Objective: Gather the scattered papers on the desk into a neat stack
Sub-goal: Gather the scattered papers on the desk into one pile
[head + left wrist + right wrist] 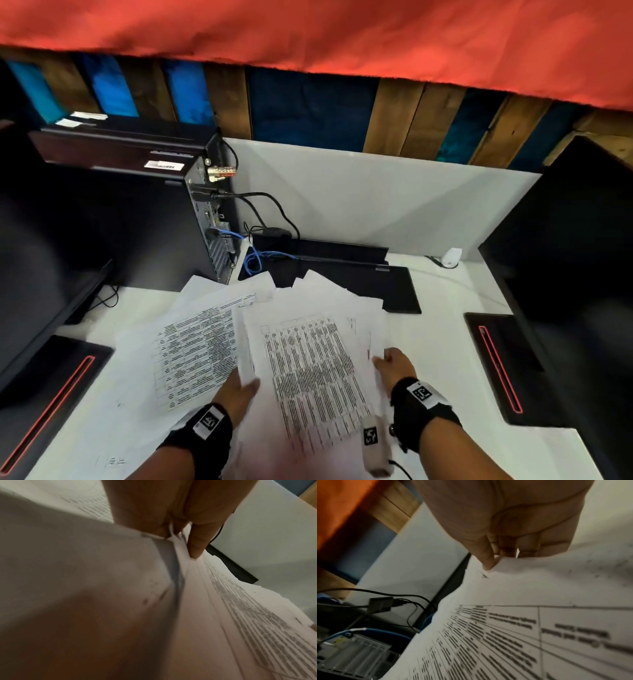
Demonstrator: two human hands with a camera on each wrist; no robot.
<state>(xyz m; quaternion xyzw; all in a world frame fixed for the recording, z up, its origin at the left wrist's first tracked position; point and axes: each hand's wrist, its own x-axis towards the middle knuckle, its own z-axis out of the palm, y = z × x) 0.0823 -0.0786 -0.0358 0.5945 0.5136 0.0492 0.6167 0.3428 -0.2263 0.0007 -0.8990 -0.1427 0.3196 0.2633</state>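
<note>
A loose bundle of printed papers [308, 356] with dense tables is held between both hands at the desk's front centre. My left hand [241, 389] grips the bundle's left edge, thumb on top; in the left wrist view its fingers [197, 545] pinch several sheet edges [192, 582]. My right hand [394, 365] grips the right edge; in the right wrist view its thumb [485, 559] presses on the top sheet [513, 622] with fingers curled beneath. Another printed sheet [195, 356] lies flat on the white desk [442, 335] to the left, partly under the bundle. More sheet corners [315, 282] fan out behind.
A black computer tower [144, 219] with cables [260, 219] stands at the back left. Black monitor bases [51, 401] [496, 366] flank the papers, with a dark monitor [575, 260] on the right. A black stand [373, 284] lies behind the papers. A white partition [376, 192] closes the back.
</note>
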